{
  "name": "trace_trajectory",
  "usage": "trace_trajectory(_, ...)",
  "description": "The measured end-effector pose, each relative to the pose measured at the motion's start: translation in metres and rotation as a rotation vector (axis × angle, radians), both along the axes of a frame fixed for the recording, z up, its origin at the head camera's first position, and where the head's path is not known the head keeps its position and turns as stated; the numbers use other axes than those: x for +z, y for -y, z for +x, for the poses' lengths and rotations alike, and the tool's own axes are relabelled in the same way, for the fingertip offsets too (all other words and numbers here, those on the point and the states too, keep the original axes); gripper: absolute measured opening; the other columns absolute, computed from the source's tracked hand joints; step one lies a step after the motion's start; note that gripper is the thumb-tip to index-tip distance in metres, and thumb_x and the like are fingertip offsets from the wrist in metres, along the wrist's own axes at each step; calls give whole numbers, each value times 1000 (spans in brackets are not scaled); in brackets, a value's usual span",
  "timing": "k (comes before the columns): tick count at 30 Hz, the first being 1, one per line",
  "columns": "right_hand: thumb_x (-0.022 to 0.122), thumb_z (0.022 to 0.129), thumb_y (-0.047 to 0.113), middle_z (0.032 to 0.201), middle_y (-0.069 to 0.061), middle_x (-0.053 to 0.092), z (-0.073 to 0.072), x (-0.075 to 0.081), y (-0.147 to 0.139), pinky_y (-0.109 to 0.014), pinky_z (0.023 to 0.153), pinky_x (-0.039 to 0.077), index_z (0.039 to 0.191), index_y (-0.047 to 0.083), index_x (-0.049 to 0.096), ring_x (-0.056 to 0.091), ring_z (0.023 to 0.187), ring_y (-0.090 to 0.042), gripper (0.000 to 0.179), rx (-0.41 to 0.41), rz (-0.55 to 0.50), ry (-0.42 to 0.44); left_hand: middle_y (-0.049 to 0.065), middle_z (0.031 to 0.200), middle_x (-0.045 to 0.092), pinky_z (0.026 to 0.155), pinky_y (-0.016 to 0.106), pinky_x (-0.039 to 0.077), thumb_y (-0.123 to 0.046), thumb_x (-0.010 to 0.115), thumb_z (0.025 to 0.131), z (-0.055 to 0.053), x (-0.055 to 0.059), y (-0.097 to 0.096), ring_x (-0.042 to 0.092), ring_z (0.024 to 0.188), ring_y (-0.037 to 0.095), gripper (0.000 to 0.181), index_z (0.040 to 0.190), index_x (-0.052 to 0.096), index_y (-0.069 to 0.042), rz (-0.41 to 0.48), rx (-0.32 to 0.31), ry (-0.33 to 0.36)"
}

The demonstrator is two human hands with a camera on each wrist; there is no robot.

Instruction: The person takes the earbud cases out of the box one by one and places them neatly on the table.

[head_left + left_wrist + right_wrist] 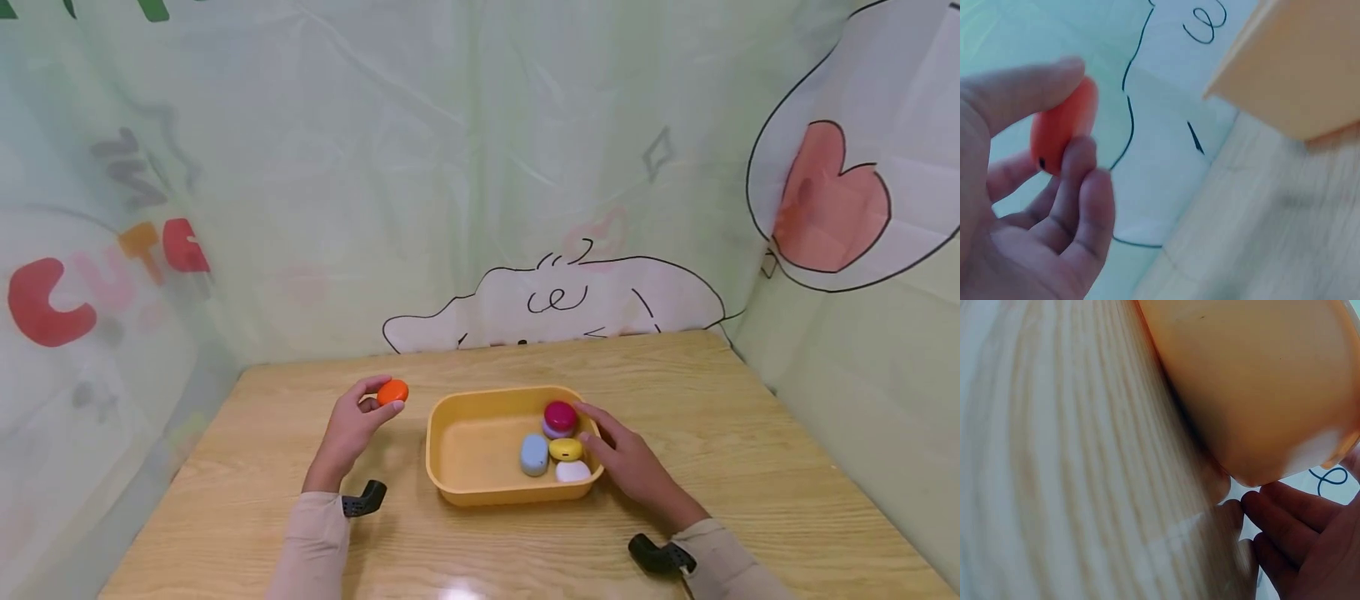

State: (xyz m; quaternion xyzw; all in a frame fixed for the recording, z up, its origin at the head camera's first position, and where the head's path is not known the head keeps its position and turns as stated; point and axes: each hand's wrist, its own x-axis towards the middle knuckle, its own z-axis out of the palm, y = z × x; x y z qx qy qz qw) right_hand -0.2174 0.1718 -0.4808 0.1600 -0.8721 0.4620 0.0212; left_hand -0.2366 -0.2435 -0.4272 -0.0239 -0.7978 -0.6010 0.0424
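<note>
Left hand (352, 427) is pinching orange disc (393, 391) between thumb and fingers, left of yellow tray (502, 497), while right hand (636, 468) is gripping tray's right end.

Tray (510, 498) on table (757, 433). Five rounded pieces (566, 450) inside, 2 to 4 o'clock, two stacked at 2. Left hand (349, 429) at 9, sixth piece (393, 392) in it; right hand (628, 463) at rim, 3 o'clock.

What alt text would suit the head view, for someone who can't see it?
A person's left hand pinches a small orange piece, left of a yellow tray, while the right hand holds the tray's right end. The tray, on a wooden table, contains a red piece, purple piece, blue piece, yellow piece and white piece, grouped toward its right.
</note>
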Motion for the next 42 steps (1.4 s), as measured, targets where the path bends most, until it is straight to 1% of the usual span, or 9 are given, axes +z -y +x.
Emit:
trace_trajectory(6,51,106,28,157,-19,35,-1,0,0,-57,110,30,153,15,41,30,144,-43,50,2,-9,2,12,121,60,75,31,49,-31,79,88,-3,-6,16,55,96,27,63,143,54,-13,-105,130,29)
trace_trajectory(10,51,106,29,157,-19,36,-2,1,1,-57,109,30,153,15,41,30,144,-43,50,10,-12,-3,12,126,58,76,29,48,-31,78,90,-3,-10,27,54,98,27,64,145,52,-11,-186,167,37)
trace_trajectory(13,51,106,27,157,-19,36,-1,3,0,-57,110,30,153,14,41,30,144,-43,49,14,-21,-2,12,130,56,80,31,48,-30,77,90,-4,-13,31,54,100,28,64,146,52,-11,-219,165,43)
trace_trajectory(20,51,106,27,157,-19,35,-3,1,0,-57,110,30,153,14,40,29,145,-43,50,13,-25,10,14,128,56,80,33,46,-29,78,90,-3,-20,29,53,103,29,64,145,53,-9,-261,169,71)
trace_trajectory(23,51,106,27,158,-18,35,-3,1,0,-57,110,29,153,15,40,29,145,-42,50,13,-25,15,13,122,57,78,32,47,-28,79,89,-2,-25,25,54,99,28,62,142,55,-7,-299,184,70)
trace_trajectory(27,50,106,26,158,-19,35,-2,3,1,-58,110,29,154,14,40,29,144,-43,50,13,-16,13,13,111,55,71,29,46,-26,79,88,0,-33,19,52,89,25,61,140,57,-3,-354,180,58)
trace_trajectory(30,51,106,26,158,-19,34,-1,3,1,-58,110,29,154,14,40,29,144,-44,51,11,-14,14,14,108,55,69,29,45,-23,79,87,2,-37,15,50,85,24,61,139,57,0,-385,174,47)
trace_trajectory(37,50,106,27,158,-18,34,-2,2,0,-57,110,29,154,15,39,29,145,-43,51,13,-16,23,21,119,57,86,38,51,-18,78,88,7,-39,10,55,96,27,58,137,57,6,-464,173,24)
trace_trajectory(42,50,106,26,158,-19,35,-2,1,-1,-57,109,30,154,14,39,30,144,-44,51,14,-12,8,22,117,59,90,44,51,-17,79,87,7,-43,8,57,101,30,56,133,59,8,-507,160,-3)
